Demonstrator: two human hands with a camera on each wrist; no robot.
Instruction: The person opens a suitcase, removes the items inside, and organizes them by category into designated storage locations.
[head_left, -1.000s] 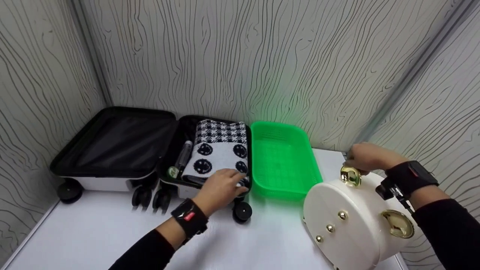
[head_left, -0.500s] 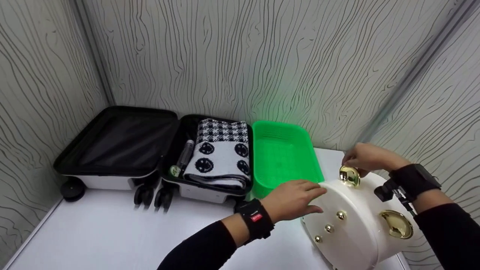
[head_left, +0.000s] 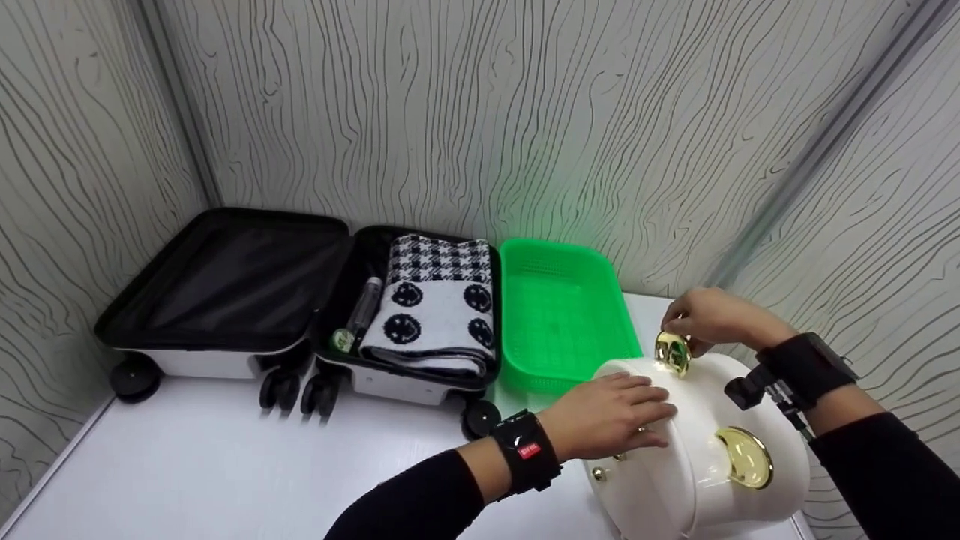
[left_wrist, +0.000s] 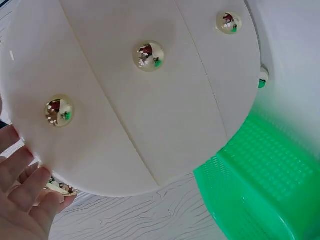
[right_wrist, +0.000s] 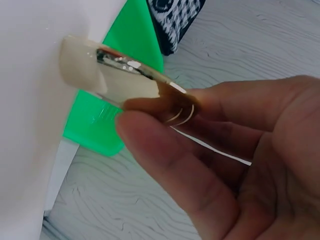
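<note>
A white rounded case (head_left: 712,442) with gold knobs on its flat face stands at the right of the white table. My right hand (head_left: 716,319) pinches the gold handle (head_left: 673,352) at its top. Thumb and fingers meet on that shiny handle (right_wrist: 135,80) in the right wrist view. My left hand (head_left: 611,416) lies with its fingers extended on the case's flat face, near the upper rim. In the left wrist view the fingertips of my left hand (left_wrist: 25,195) touch the edge of the case (left_wrist: 125,115). The knobs (left_wrist: 148,56) stand in a row across that face.
A green basket (head_left: 566,322) stands behind the case. Left of it lies an open suitcase (head_left: 225,285) on wheels. One half holds a folded black-and-white knit cloth (head_left: 439,315), a clear tube-like bottle (head_left: 366,304) and a small round green-and-white item (head_left: 343,340). Patterned walls close in the table.
My left hand has gone from the cloth in the suitcase rightward to the case's face. The case has shifted a little left, with my right hand still gripping its handle.
</note>
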